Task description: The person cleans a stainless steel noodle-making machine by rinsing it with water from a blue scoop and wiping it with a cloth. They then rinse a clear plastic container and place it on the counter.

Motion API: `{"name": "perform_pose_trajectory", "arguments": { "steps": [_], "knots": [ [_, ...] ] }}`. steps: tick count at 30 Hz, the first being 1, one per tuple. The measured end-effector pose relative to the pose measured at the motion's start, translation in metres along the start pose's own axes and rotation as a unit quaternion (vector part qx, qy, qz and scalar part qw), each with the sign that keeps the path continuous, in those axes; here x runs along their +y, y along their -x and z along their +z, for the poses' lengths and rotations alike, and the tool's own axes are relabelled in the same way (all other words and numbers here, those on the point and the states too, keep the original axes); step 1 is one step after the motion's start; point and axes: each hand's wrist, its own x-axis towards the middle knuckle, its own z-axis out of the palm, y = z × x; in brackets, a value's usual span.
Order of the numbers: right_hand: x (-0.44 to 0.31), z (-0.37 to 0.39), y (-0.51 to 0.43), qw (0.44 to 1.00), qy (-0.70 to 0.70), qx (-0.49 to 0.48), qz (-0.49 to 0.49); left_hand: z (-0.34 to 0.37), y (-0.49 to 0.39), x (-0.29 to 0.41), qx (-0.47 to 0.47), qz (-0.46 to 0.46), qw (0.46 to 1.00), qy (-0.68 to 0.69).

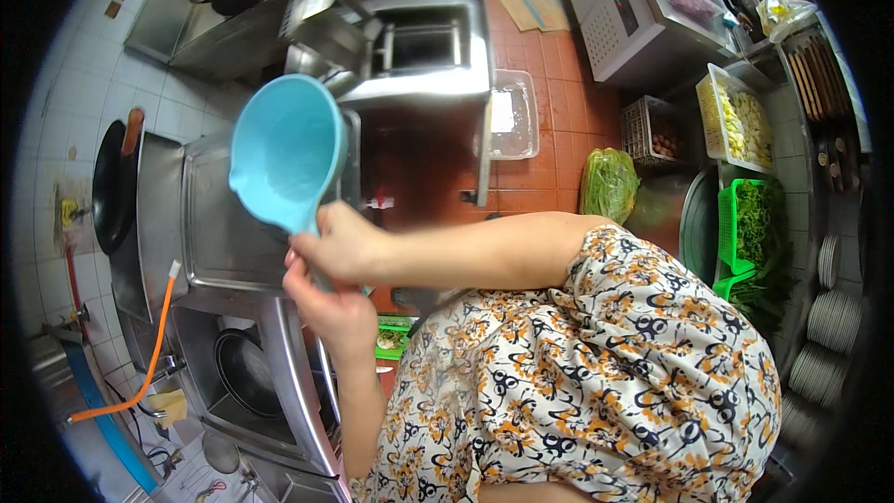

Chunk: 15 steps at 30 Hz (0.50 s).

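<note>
A light blue plastic dipper (286, 143) with a pouring lip is held over a steel counter with a recessed top (216, 237). My right hand (346, 241) grips its handle close to the bowl. Just below, my left hand (335, 311) is curled round the lower part of the same handle, its fingers close against the right hand. Most of the handle is hidden by the hands. Whether the bowl holds clear water I cannot tell.
Left of the counter, a black wok (115, 188) leans by the tiled wall. An orange hose (157, 349) hangs near a steel sink (283, 363) with a dark pan (248, 370). A steel fryer-like unit (468, 21) stands ahead. Vegetable baskets (726, 223) and stacked plates (834, 321) line the right.
</note>
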Motion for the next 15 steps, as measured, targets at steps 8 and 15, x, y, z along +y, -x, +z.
{"name": "perform_pose_trajectory", "arguments": {
  "steps": [8,15],
  "knots": [
    [-0.098,-0.243,-0.004,0.993,0.094,0.044,0.054,0.118,-0.038,0.061,-0.276,-0.100,0.948,0.122],
    [-0.108,-0.414,-0.058,0.947,0.306,0.061,0.076,0.225,-0.097,-0.031,-0.302,-0.252,0.912,0.116]
  ]
}}
